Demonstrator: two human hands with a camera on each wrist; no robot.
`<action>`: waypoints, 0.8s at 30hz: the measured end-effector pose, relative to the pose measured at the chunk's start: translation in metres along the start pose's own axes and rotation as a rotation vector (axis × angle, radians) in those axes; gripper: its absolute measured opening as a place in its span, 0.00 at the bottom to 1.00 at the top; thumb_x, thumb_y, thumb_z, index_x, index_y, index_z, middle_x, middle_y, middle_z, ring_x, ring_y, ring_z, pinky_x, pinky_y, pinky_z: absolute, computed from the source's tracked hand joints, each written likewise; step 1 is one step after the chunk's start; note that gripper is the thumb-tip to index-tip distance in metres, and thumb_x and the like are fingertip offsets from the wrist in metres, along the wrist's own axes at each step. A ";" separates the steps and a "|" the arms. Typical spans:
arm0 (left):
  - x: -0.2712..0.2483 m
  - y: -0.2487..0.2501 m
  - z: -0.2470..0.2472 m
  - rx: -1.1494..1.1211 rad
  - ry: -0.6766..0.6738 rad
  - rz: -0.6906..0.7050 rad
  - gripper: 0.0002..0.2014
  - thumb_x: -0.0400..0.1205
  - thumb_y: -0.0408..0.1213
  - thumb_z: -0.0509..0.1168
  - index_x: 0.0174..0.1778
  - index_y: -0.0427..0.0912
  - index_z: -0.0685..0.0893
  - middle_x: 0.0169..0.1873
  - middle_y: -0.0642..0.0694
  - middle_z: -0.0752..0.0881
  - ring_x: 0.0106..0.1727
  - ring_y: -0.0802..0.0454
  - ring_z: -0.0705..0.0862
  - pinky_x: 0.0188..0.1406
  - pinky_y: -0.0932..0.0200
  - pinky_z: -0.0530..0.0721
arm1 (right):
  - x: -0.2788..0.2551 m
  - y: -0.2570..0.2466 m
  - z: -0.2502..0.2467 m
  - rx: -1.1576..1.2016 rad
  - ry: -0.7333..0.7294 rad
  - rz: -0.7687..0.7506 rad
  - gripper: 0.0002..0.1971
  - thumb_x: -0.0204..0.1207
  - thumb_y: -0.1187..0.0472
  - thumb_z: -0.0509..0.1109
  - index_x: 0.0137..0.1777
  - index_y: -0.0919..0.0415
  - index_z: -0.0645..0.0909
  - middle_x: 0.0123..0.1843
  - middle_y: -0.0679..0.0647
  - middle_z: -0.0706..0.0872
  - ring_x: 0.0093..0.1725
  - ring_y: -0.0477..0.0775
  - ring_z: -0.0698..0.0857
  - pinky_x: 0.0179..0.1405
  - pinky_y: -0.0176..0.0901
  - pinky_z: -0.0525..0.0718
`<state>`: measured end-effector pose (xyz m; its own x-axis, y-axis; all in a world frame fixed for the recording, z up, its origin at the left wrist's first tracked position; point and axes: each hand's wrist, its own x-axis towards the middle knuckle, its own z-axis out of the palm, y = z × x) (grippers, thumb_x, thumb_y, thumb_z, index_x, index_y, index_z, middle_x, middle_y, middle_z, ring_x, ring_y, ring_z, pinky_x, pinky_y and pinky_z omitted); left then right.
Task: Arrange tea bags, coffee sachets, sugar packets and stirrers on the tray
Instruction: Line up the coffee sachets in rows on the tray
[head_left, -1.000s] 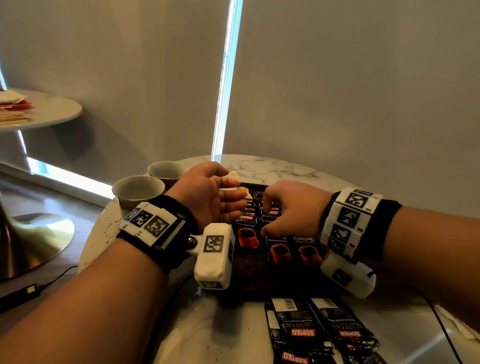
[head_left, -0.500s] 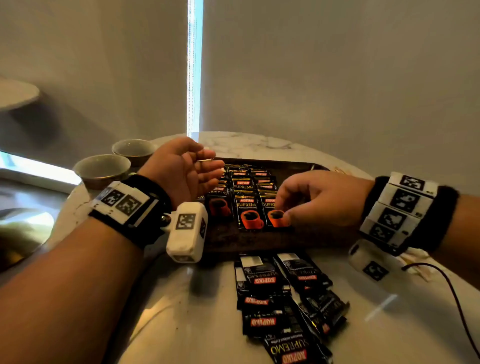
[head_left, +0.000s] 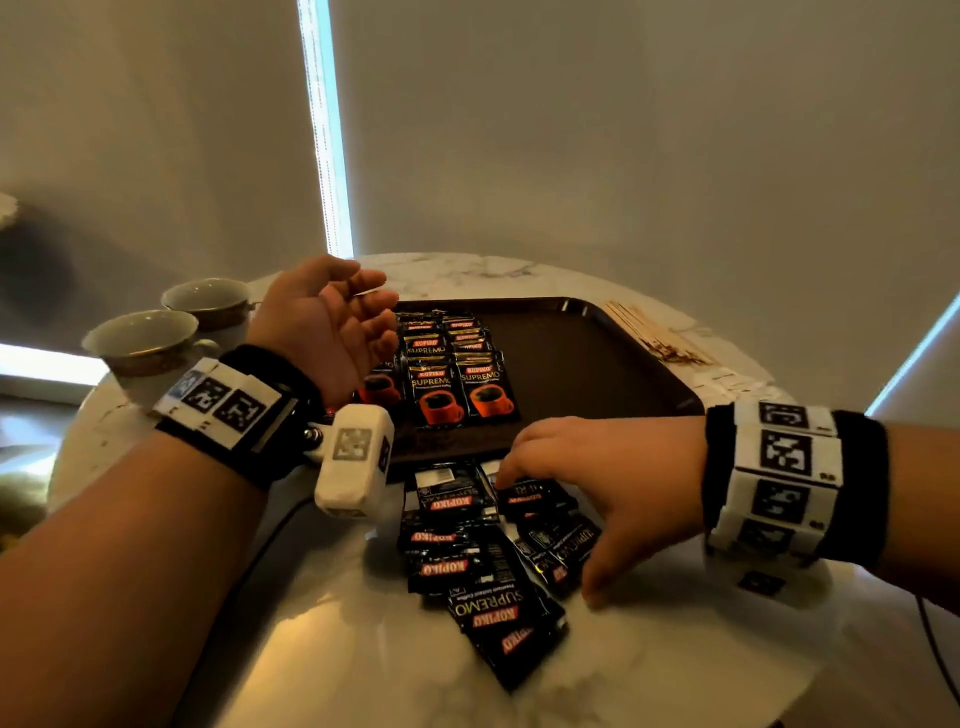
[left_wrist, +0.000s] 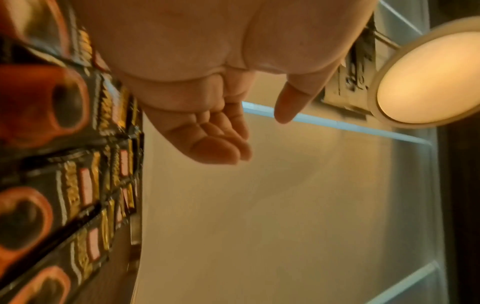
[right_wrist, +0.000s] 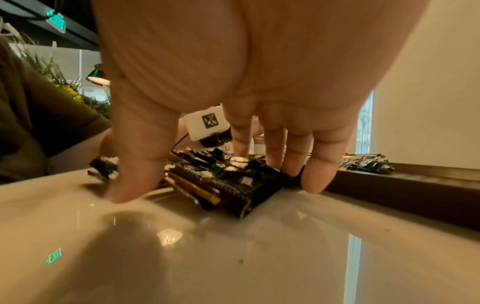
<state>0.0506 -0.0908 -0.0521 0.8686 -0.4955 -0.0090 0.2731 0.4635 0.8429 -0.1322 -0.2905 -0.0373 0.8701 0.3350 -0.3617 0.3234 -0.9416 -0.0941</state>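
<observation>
A dark brown tray (head_left: 597, 358) lies on the round marble table. Black-and-orange coffee sachets (head_left: 462, 384) lie in neat overlapping rows on its left part, seen close up in the left wrist view (left_wrist: 64, 185). A loose pile of the same sachets (head_left: 483, 566) lies on the table in front of the tray. My right hand (head_left: 545, 535) is spread over that pile, with fingertips (right_wrist: 319, 176) on its far side by the tray rim and the thumb (right_wrist: 135, 174) down on the table. My left hand (head_left: 363, 306) hovers over the tray's left edge, palm open, holding nothing.
Two cups (head_left: 140, 338) stand at the table's left edge, behind my left wrist. Wooden stirrers (head_left: 654, 332) and white packets (head_left: 727, 384) lie on the table right of the tray. The tray's right half is bare. A cable (head_left: 935, 649) runs off at the right.
My right hand has left the sachet rows on the tray and come back toward me onto the loose pile. My left hand has opened wider and stays by the tray's left edge.
</observation>
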 end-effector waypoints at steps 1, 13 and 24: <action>-0.001 0.001 0.006 0.011 -0.015 0.001 0.11 0.83 0.44 0.57 0.45 0.42 0.80 0.35 0.47 0.82 0.32 0.52 0.80 0.30 0.61 0.79 | 0.001 -0.002 0.002 -0.013 0.019 -0.004 0.48 0.60 0.41 0.86 0.79 0.40 0.66 0.75 0.38 0.69 0.73 0.42 0.70 0.75 0.37 0.72; -0.001 -0.010 0.073 0.054 -0.132 -0.136 0.11 0.83 0.45 0.57 0.43 0.42 0.80 0.33 0.46 0.81 0.29 0.52 0.78 0.26 0.62 0.75 | 0.002 0.005 0.008 -0.010 0.087 -0.021 0.28 0.75 0.51 0.77 0.75 0.46 0.77 0.67 0.45 0.77 0.66 0.44 0.76 0.66 0.36 0.77; 0.001 -0.017 0.038 0.051 -0.106 -0.151 0.16 0.82 0.49 0.58 0.43 0.40 0.82 0.33 0.44 0.82 0.29 0.51 0.80 0.24 0.62 0.77 | 0.002 0.016 0.006 -0.009 0.050 0.040 0.26 0.76 0.54 0.76 0.74 0.43 0.78 0.67 0.44 0.77 0.63 0.45 0.79 0.65 0.38 0.81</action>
<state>0.0309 -0.1266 -0.0463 0.7700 -0.6327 -0.0829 0.3736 0.3418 0.8623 -0.1280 -0.3050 -0.0453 0.8999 0.2983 -0.3181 0.2907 -0.9541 -0.0722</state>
